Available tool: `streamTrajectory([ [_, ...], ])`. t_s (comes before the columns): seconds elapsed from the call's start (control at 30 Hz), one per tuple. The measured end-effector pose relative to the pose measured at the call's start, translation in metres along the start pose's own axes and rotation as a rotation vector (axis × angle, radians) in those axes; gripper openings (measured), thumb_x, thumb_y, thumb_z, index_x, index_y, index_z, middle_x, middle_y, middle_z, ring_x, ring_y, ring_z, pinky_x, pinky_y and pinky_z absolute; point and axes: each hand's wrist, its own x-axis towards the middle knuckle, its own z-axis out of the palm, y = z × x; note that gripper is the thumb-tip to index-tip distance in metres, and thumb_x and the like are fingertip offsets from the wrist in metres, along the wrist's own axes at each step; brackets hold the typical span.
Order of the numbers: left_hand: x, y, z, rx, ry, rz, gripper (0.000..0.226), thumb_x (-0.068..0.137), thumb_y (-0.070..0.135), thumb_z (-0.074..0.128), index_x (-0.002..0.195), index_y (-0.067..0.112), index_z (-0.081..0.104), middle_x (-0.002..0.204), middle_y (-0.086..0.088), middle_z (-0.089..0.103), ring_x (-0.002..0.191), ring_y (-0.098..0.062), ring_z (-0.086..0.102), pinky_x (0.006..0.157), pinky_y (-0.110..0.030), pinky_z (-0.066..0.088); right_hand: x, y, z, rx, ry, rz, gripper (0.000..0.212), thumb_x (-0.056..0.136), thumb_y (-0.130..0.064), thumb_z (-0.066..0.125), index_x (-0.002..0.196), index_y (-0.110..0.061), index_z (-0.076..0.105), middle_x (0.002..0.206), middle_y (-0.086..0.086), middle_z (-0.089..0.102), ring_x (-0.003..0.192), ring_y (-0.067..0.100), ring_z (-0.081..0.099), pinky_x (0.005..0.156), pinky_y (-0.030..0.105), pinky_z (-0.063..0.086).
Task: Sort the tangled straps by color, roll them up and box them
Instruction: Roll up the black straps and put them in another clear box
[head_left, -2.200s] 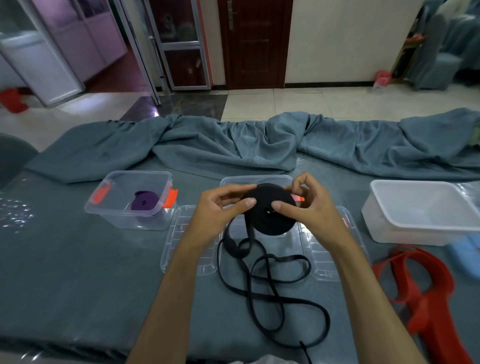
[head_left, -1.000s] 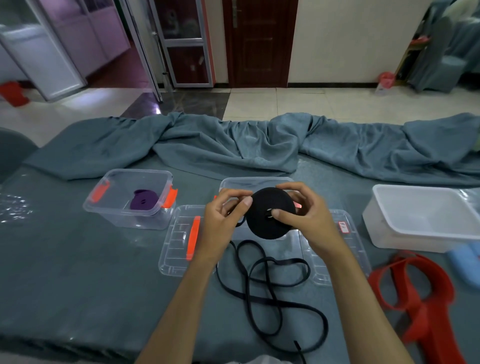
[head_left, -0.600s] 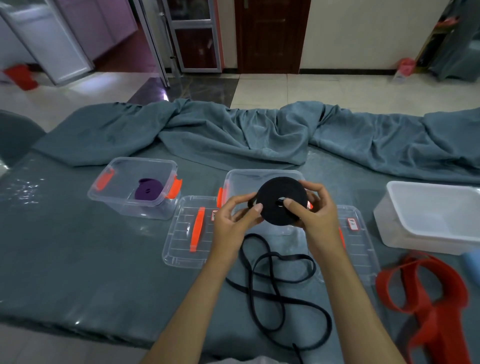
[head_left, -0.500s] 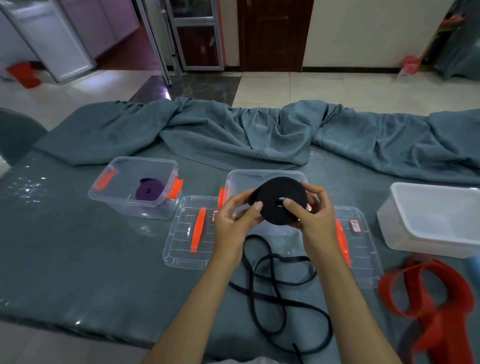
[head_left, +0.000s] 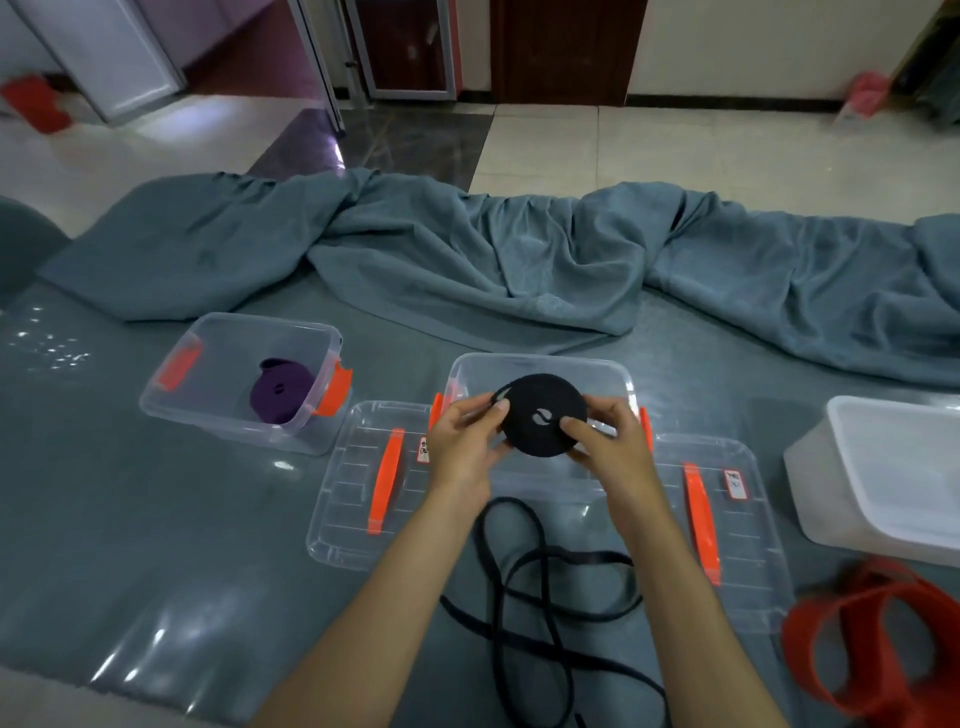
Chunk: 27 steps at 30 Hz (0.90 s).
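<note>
Tabletop red strap (head_left: 878, 644) cut off; hands (head_left: 540, 447) partly hide black roll (head_left: 543, 421).

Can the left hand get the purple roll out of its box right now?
Probably not yet: the left hand is busy gripping the black roll with the right hand. The purple roll lies uncovered in its lidless box.

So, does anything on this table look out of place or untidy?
Nothing is damaged or spilled. The untidy parts are work not yet done: the loose black strap lies in loops near the table edge while both hands hold the black roll, and a red strap lies unrolled at the right. The bunched grey cloth runs along the far side.
</note>
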Motion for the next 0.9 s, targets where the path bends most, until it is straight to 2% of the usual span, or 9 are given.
streamTrajectory([
  [0.07,0.026,-0.006,0.007,0.073,0.050,-0.027,0.018,0.093,-0.004,0.074,0.106,0.007,0.070,0.114,-0.014,0.073,0.102,-0.028,0.073,0.072,-0.038,0.062,0.020,0.007,-0.002,-0.193,-0.020,0.050,0.020,0.097,-0.012,0.071,0.116,-0.014,0.065,0.113,-0.004,0.066,0.109,0.018,0.067,0.097,0.042,0.059],
  [0.13,0.052,-0.015,0.014,0.151,0.084,-0.047,0.018,0.093,-0.005,0.075,0.107,0.005,0.070,0.113,-0.014,0.073,0.100,-0.028,0.072,0.070,-0.035,0.061,0.039,0.012,-0.001,-0.311,-0.054,0.102,0.007,0.098,-0.012,0.069,0.103,-0.017,0.066,0.109,0.000,0.066,0.101,0.017,0.065,0.099,0.046,0.056],
  [0.2,0.077,-0.025,0.021,0.239,0.114,-0.064,0.016,0.092,-0.005,0.076,0.100,0.008,0.071,0.110,-0.013,0.074,0.102,-0.029,0.072,0.071,-0.038,0.062,0.058,0.016,0.001,-0.415,-0.083,0.147,0.015,0.098,-0.010,0.068,0.088,-0.021,0.063,0.100,0.006,0.068,0.093,0.020,0.066,0.097,0.050,0.057],
  [0.3,0.111,-0.040,0.027,0.339,0.150,-0.126,0.018,0.090,-0.006,0.076,0.095,0.010,0.071,0.114,-0.018,0.075,0.107,-0.035,0.072,0.087,-0.052,0.063,0.086,0.023,0.002,-0.571,-0.159,0.239,0.023,0.098,-0.015,0.067,0.079,-0.025,0.058,0.087,0.005,0.066,0.091,0.026,0.066,0.094,0.052,0.058],
  [0.43,0.152,-0.060,0.027,0.423,0.232,-0.207,0.018,0.088,-0.007,0.078,0.099,0.006,0.072,0.117,-0.024,0.074,0.111,-0.040,0.072,0.094,-0.059,0.060,0.116,0.041,0.004,-0.655,-0.263,0.358,0.013,0.098,-0.017,0.066,0.091,-0.007,0.068,0.085,0.013,0.065,0.078,0.026,0.063,0.081,0.047,0.060],
  [0.53,0.175,-0.075,0.028,0.468,0.279,-0.235,0.019,0.089,-0.007,0.078,0.090,0.010,0.068,0.119,-0.025,0.073,0.113,-0.041,0.071,0.099,-0.057,0.058,0.132,0.056,0.007,-0.665,-0.266,0.412,0.028,0.097,-0.018,0.067,0.111,0.005,0.072,0.103,0.024,0.073,0.096,0.037,0.071,0.087,0.051,0.060],
  [0.63,0.188,-0.086,0.027,0.478,0.317,-0.259,0.026,0.087,-0.008,0.078,0.080,0.013,0.066,0.118,-0.024,0.074,0.114,-0.040,0.071,0.102,-0.054,0.057,0.142,0.070,0.009,-0.678,-0.249,0.446,0.033,0.096,-0.021,0.069,0.112,0.007,0.072,0.111,0.028,0.074,0.105,0.040,0.072,0.091,0.053,0.058],
  [0.8,0.190,-0.095,0.016,0.500,0.289,-0.258,0.020,0.087,-0.008,0.079,0.102,0.004,0.076,0.117,-0.022,0.075,0.112,-0.038,0.072,0.102,-0.051,0.058,0.146,0.081,0.009,-0.720,-0.285,0.462,0.021,0.095,-0.024,0.069,0.101,-0.003,0.070,0.085,0.012,0.071,0.072,0.022,0.065,0.060,0.029,0.049],
  [0.9,0.188,-0.095,0.015,0.515,0.280,-0.262,0.020,0.087,-0.008,0.078,0.095,0.010,0.074,0.117,-0.020,0.076,0.112,-0.037,0.072,0.102,-0.049,0.058,0.146,0.078,0.010,-0.738,-0.257,0.451,0.019,0.096,-0.026,0.068,0.091,-0.007,0.065,0.078,0.006,0.063,0.065,0.017,0.060,0.052,0.026,0.045],
])
